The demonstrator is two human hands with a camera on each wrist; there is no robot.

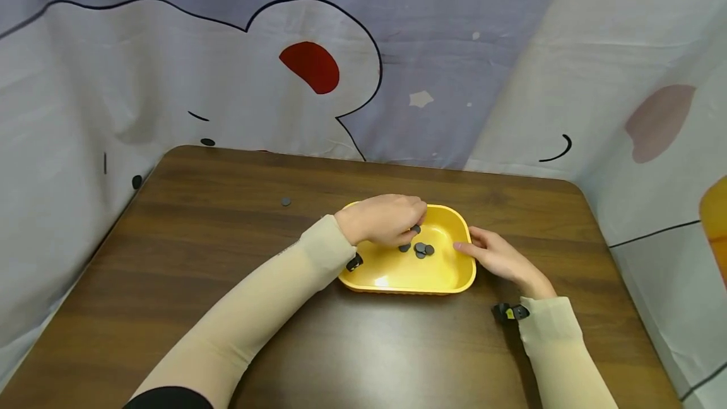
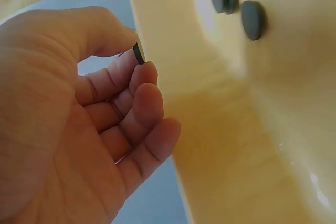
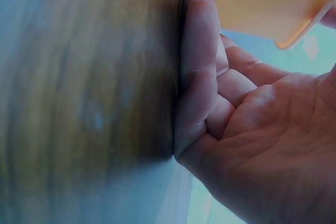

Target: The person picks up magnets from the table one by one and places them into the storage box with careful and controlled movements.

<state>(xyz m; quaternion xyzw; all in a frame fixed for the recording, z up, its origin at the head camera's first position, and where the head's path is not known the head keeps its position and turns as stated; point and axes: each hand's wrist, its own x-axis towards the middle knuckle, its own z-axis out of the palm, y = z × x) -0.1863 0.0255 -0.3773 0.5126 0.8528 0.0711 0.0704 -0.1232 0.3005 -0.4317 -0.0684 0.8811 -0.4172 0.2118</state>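
A yellow plastic tray (image 1: 377, 279) with rounded corners sits on the wooden table. My left hand (image 1: 383, 219) is over its far part, thumb and fingertips pinching a small dark grey disc (image 2: 139, 52). Several more such discs (image 1: 420, 248) lie in a loose group on the tray floor, some overlapping. At the tray's right end, my right hand (image 1: 502, 259) holds the rim, thumb over the edge and fingers along the outside wall. In the right wrist view the little-finger side of this hand (image 3: 231, 103) lies against the tabletop.
One more grey disc (image 1: 286, 201) lies on the table, left of and beyond the tray. The brown table (image 1: 227, 191) ends at a printed cloth (image 1: 170, 74) hanging behind it and to its sides. Both wrists wear small black devices.
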